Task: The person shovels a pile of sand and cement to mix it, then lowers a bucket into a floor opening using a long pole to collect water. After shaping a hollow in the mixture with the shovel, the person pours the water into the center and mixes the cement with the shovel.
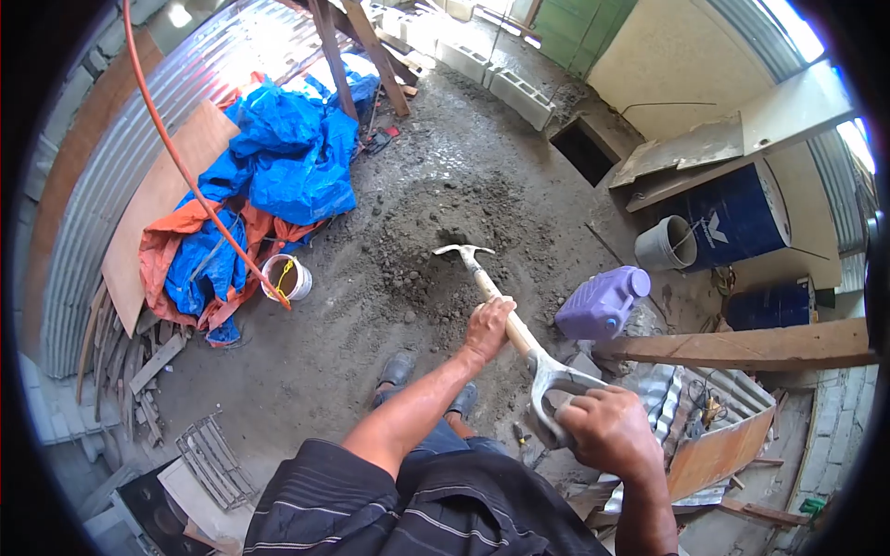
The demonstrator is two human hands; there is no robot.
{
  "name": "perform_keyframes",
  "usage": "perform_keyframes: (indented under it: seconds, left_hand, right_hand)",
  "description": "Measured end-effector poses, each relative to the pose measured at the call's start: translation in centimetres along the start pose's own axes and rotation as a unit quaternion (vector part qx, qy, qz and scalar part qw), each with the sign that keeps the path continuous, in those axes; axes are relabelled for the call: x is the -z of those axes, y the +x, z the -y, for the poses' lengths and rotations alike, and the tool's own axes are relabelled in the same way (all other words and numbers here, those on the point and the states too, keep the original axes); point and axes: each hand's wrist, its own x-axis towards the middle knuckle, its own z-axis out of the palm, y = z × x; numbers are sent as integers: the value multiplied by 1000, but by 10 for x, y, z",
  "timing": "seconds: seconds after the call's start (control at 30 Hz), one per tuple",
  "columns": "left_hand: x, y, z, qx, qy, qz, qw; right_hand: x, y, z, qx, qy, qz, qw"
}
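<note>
A shovel [513, 331] with a pale wooden shaft and a grey D-shaped grip slants across the middle of the view. My left hand [489, 329] is closed round its shaft. Higher up the tool, at the lower right, my right hand [607, 428] is wrapped round the grip. The blade end points away from me into a mound of wet grey mix [436, 232] on the floor; most of the blade is hidden in or behind the mix. My feet in grey shoes stand just on the near side of the mound.
Blue and orange tarpaulins [297, 153] lie at the left beside a white bucket [287, 278]. At the right are a purple jug [603, 304], a grey bucket [666, 243], a blue drum [732, 218] and a wooden beam [742, 346]. Concrete blocks [521, 98] lie farther back.
</note>
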Motion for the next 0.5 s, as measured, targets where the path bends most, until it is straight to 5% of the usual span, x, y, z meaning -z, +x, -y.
perform_keyframes:
  seconds: [0.2, 0.33, 0.4, 0.5]
  left_hand:
    - [-13, -10, 44, 34, -15, -31, 999]
    - [-20, 12, 58, -33, -6, -12, 999]
    - [-26, 20, 55, -30, 2, 106, 994]
    - [-61, -10, 41, -12, 31, 40, 999]
  right_hand:
    - [-22, 42, -2, 13, 4, 39, 999]
    - [-17, 43, -22, 14, 1, 8, 1000]
    - [-20, 29, -31, 18, -3, 13, 1000]
    - [-30, -6, -37, 22, 8, 74, 997]
